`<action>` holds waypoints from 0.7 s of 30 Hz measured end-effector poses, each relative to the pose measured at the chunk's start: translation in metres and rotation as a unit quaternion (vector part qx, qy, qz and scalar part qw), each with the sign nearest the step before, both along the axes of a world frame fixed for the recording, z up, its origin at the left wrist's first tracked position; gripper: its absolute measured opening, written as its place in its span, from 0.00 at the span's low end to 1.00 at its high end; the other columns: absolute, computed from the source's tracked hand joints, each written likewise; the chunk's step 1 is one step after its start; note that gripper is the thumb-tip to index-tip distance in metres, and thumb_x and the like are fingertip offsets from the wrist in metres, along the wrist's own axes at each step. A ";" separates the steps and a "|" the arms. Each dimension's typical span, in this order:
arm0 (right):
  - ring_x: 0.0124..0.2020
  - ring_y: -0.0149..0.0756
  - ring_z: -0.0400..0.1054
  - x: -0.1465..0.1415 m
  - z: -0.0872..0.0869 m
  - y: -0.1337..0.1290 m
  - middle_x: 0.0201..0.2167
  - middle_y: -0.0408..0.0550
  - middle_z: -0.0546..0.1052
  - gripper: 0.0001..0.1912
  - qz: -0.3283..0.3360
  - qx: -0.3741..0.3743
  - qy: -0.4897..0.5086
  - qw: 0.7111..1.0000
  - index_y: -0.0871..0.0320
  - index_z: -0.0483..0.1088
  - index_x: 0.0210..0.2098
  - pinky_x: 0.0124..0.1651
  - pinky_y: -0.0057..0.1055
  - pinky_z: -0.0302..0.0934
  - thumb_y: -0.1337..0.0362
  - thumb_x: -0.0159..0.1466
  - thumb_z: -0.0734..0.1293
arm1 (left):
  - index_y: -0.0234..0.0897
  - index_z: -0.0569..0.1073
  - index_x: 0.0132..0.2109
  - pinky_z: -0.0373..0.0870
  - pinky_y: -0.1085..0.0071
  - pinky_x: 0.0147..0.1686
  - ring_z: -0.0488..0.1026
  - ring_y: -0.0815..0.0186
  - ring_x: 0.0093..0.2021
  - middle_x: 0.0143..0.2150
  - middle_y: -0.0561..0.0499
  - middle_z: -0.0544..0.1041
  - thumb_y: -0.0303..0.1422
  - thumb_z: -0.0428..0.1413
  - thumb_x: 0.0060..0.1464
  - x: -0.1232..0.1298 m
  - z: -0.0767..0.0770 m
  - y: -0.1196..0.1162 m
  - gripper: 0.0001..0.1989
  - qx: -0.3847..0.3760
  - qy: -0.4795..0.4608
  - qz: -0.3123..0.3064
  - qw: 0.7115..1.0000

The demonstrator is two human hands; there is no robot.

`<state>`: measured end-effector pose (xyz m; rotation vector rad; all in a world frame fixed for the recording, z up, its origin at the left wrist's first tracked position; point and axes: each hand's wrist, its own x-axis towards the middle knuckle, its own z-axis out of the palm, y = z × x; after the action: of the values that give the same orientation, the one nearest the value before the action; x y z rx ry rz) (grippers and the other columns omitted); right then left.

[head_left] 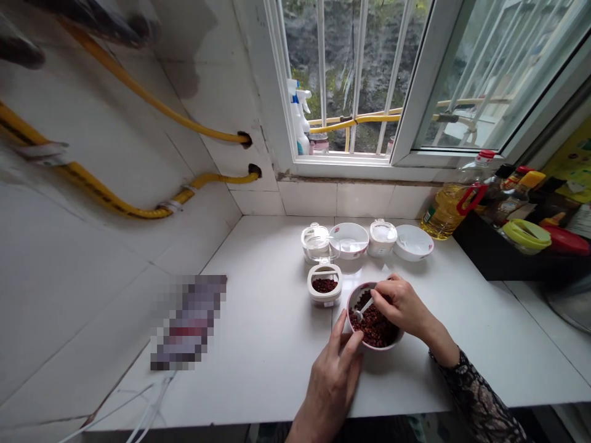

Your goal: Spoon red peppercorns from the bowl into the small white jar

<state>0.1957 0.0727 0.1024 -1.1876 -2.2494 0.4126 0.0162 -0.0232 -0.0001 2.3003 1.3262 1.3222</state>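
Observation:
A bowl with a pink rim holds dark red dried pieces. In my right hand is a small white spoon, pinched by its handle, its tip in the pieces at the bowl's left side. My left hand rests against the bowl's lower left rim with its fingers apart. Just left of the bowl stands an open-lidded container with similar dark red pieces inside; its clear lid is tilted up behind it.
Behind stand a lidded white jar, another clear-lidded jar and two white bowls. An oil bottle and a black condiment box are at the right. A blurred object lies left.

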 end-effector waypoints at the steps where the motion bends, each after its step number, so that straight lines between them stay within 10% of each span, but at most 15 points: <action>1: 0.20 0.30 0.51 -0.001 -0.001 0.000 0.14 0.40 0.62 0.21 -0.001 -0.007 0.009 1.000 0.55 0.52 0.17 0.34 0.32 0.52 0.63 0.66 0.57 | 0.38 0.66 0.60 0.77 0.69 0.47 0.77 0.61 0.53 0.69 0.34 0.59 0.22 0.47 0.64 0.000 0.000 0.000 0.20 0.000 0.000 -0.001 1.000; 21: 0.17 0.27 0.49 0.017 -0.007 0.006 0.14 0.39 0.57 0.23 -0.126 -0.194 0.256 0.939 0.55 0.57 0.14 0.21 0.28 0.44 0.50 0.59 0.63 | 0.35 0.67 0.57 0.78 0.69 0.46 0.78 0.59 0.52 0.66 0.30 0.63 0.24 0.47 0.66 -0.003 0.013 0.001 0.15 0.012 0.032 0.001 0.999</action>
<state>0.2132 0.0786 0.0951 -1.3499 -1.5859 0.9690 0.0134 -0.0223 0.0133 2.3778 1.3391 1.2811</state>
